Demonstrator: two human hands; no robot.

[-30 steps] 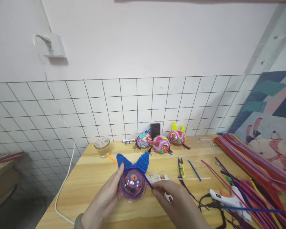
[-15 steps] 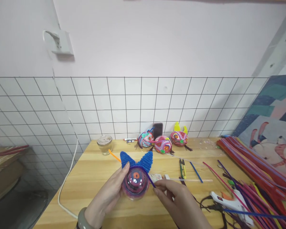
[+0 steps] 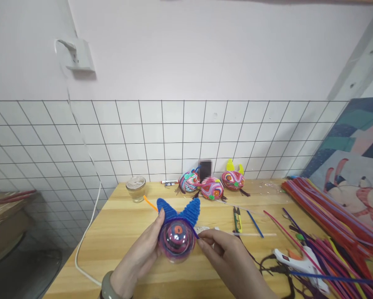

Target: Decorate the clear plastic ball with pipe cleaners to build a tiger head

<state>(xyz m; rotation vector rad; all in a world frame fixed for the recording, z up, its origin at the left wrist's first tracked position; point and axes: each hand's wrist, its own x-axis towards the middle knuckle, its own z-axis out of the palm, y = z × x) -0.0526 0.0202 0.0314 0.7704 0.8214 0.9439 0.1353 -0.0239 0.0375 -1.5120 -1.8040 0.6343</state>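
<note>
My left hand (image 3: 149,241) is closed around the left side of a clear plastic ball (image 3: 176,245) with pink, purple and orange inside. Two blue fuzzy ears (image 3: 191,211) stand up from the ball's top. A purple pipe cleaner (image 3: 195,233) runs along the upper rim, and its free end is pinched between the thumb and forefinger of my right hand (image 3: 220,249). Behind the ball, an orange pipe cleaner (image 3: 150,203) sticks out to the upper left. The fingers of my left hand behind the ball are hidden.
Three decorated balls (image 3: 212,189) stand by the tiled wall, near a glass of liquid (image 3: 136,189). To the right lie green-yellow snips (image 3: 237,220), a white glue gun (image 3: 298,263) with its cord, and bundles of pipe cleaners (image 3: 332,211). A white cable (image 3: 89,224) hangs at the left.
My right hand has moved slightly up and left, nearer the ball, and less of the purple pipe cleaner stands clear of it. My left hand still holds the ball.
</note>
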